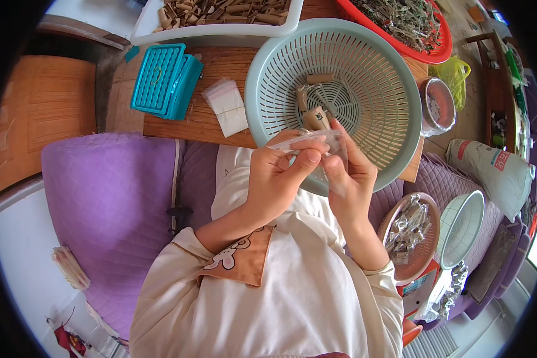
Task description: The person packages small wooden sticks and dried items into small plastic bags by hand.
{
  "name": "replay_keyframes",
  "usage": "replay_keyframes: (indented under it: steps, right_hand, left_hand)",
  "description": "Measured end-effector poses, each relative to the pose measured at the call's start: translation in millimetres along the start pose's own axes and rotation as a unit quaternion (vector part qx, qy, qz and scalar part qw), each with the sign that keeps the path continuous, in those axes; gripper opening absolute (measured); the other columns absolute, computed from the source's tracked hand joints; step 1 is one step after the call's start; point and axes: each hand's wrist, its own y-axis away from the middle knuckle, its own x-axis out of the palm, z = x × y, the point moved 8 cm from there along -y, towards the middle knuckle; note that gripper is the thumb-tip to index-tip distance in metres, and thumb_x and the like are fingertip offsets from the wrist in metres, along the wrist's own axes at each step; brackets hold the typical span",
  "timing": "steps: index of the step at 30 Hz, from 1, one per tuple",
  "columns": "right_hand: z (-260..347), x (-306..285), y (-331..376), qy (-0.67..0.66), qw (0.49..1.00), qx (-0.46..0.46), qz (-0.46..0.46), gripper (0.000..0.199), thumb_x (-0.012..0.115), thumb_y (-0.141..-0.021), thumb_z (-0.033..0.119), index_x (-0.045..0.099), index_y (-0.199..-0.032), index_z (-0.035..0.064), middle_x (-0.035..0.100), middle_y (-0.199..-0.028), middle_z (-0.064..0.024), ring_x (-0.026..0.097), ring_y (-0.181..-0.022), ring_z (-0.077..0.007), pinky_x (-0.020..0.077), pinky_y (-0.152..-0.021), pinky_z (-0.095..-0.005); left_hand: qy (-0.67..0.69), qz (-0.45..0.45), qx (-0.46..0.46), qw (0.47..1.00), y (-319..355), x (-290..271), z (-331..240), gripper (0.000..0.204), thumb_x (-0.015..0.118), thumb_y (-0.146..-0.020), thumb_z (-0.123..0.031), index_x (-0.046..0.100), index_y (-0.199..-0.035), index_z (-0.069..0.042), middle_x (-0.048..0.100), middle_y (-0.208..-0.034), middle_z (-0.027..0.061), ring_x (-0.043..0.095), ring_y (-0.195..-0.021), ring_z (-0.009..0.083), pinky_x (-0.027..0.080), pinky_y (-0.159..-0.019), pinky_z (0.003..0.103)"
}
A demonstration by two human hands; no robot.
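Both hands hold a clear plastic bag point(292, 141) in front of me, over the near rim of a grey-green colander point(268, 77). My left hand point(283, 173) pinches the film between thumb and fingers. Close beside it, my right hand point(353, 176) grips the bag's other side, its index finger reaching up. Just beyond the fingertips is a short brown tube point(316, 118); whether it lies in the colander or is touched by the right finger, I cannot tell. A few more brown tubes point(320, 78) lie on the colander's bottom.
Left of the colander are a banded stack of clear bags point(228, 113) and a teal gridded tray point(158, 80). Behind stand a white tub point(221, 30) of brown pieces and a red basket point(438, 51) of shiny strips. A pink basket point(431, 262) with wrapped pieces sits at right.
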Motion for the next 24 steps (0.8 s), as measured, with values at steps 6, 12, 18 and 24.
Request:
replay_keyframes:
  steps: [6, 12, 18, 24]
  right_hand:
    - [1.9, -9.0, 4.7, 0.079, 0.992, -0.028, -0.097, 0.037, 0.058, -0.077, -0.003, 0.051, -0.114, -0.0027, 0.055, -0.099, -0.0064, 0.053, -0.085, -0.0091, 0.0434, -0.073, -0.0192]
    - [39.5, -56.4, 4.6, 0.199, 0.952, -0.117, -0.2, 0.03, 0.059, -0.075, -0.006, 0.055, -0.105, -0.0045, 0.058, -0.094, -0.0076, 0.055, -0.08, -0.0095, 0.0455, -0.068, -0.0198]
    - [102.3, -23.7, 10.2, 0.322, 0.896, -0.273, -0.135, 0.031, 0.065, -0.067, -0.005, 0.058, -0.098, -0.0043, 0.06, -0.089, -0.0126, 0.057, -0.077, -0.0163, 0.0466, -0.065, -0.0229]
    - [109.8, 26.8, 4.7, 0.493, 0.784, -0.377, -0.013, 0.031, 0.069, -0.06, -0.005, 0.063, -0.09, 0.0006, 0.058, -0.082, -0.01, 0.059, -0.072, -0.0189, 0.0482, -0.059, -0.025]
  left_hand:
    - [-0.053, -0.006, -0.023, 0.998, -2.3, -1.4, 6.9, 0.015, 0.055, -0.084, -0.008, 0.059, -0.094, 0.002, 0.056, -0.088, 0.0042, 0.053, -0.07, 0.0049, 0.042, -0.06, 0.016]
    - [-0.139, 0.043, -0.051, 0.988, -17.2, -23.2, 1.8, 0.016, 0.056, -0.082, -0.011, 0.059, -0.093, 0.002, 0.06, -0.095, 0.0105, 0.056, -0.085, 0.01, 0.043, -0.077, 0.022]
    - [-0.295, 0.022, -0.114, 0.948, -19.2, -31.5, -11.0, 0.03, 0.066, -0.074, -0.012, 0.057, -0.102, -0.005, 0.064, -0.072, 0.0045, 0.058, -0.066, 0.0051, 0.042, -0.056, 0.018]
    - [-0.324, 0.057, -0.106, 0.939, -15.9, -25.7, -15.3, 0.034, 0.069, -0.07, -0.013, 0.057, -0.102, -0.007, 0.064, -0.068, 0.0042, 0.056, -0.061, 0.0036, 0.04, -0.05, 0.019]
